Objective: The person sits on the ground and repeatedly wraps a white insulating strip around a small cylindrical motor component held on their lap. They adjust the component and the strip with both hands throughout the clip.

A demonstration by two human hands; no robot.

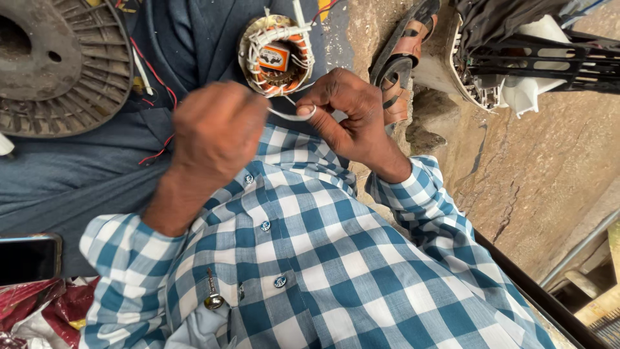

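A round motor stator (276, 55) with copper windings bound in white cord lies on my lap, on dark blue trousers. A thin white cord (292, 116) runs from it and loops between my hands. My left hand (216, 132) is closed in a fist on one end of the cord, just below and left of the stator. My right hand (352, 113) pinches the cord's loop between thumb and fingers, right of the stator. Both sleeves are blue-and-white check.
A rusty ribbed metal disc (61, 64) sits at top left with thin red wires (158, 90) beside it. A phone (29, 258) lies at the left edge. A sandalled foot (400, 58) rests on cracked stone, and a fan's black guard and white housing (536, 61) is at top right.
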